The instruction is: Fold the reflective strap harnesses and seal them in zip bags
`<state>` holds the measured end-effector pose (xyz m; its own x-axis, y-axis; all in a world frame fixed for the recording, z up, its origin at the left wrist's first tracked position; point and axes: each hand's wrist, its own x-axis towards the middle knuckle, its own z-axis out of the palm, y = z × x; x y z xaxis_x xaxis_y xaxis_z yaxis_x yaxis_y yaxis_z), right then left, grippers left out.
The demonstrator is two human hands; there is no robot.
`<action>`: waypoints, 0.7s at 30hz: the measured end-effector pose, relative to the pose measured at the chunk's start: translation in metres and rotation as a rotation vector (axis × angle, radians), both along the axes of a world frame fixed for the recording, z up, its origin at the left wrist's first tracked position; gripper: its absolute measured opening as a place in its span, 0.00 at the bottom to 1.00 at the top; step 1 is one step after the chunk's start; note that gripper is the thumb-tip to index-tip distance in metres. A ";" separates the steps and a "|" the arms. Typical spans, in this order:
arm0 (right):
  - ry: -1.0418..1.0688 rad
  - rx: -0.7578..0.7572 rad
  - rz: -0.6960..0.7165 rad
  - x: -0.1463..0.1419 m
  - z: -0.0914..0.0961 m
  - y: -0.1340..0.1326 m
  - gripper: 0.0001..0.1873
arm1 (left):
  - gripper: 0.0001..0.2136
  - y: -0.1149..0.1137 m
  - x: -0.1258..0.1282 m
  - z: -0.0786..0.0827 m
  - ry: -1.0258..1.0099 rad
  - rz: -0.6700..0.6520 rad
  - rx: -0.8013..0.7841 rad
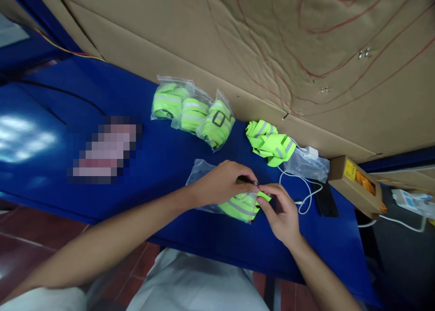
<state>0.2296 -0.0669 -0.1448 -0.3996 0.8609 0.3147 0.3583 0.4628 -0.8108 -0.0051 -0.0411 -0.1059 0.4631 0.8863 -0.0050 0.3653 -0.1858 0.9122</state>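
Note:
My left hand [222, 182] is closed on the mouth of a clear plastic bag [204, 170] that holds a folded neon-green reflective band [239, 207]. My right hand [283, 211] pinches the bag's open edge and a green tab of the band from the right. Both hands meet over the blue table [152, 161], near its front edge. Three sealed bags of the same green bands [193, 112] lie behind, against the cardboard. A loose folded green band [270, 143] lies to the right of them.
A large cardboard sheet [272, 44] with red lines leans behind the table. An empty clear bag [307, 166], a white charger cable [304, 188] and a black phone [326, 200] lie at right. A small cardboard box [356, 182] sits at the table's right end.

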 end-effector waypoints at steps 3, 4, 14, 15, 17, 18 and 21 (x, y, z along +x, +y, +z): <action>-0.005 -0.024 0.029 0.000 0.002 -0.001 0.10 | 0.07 -0.001 0.000 0.001 -0.010 -0.038 0.038; -0.009 -0.030 0.039 0.000 0.003 -0.002 0.09 | 0.07 -0.001 0.000 0.001 -0.002 -0.066 0.054; 0.141 -0.233 -0.106 0.004 0.002 0.007 0.12 | 0.14 -0.001 -0.004 0.002 0.018 0.006 0.222; 0.126 -0.253 -0.106 0.005 0.001 0.009 0.11 | 0.20 -0.003 -0.005 0.002 0.083 -0.007 0.267; 0.105 -0.287 -0.106 0.005 -0.001 0.012 0.10 | 0.39 -0.010 -0.004 -0.002 0.277 -0.066 0.395; 0.111 -0.312 -0.105 0.005 -0.002 0.013 0.11 | 0.47 -0.013 -0.003 -0.005 0.391 -0.095 0.466; 0.157 -0.407 -0.087 0.001 -0.007 0.015 0.11 | 0.52 -0.019 0.001 -0.014 0.657 -0.122 0.615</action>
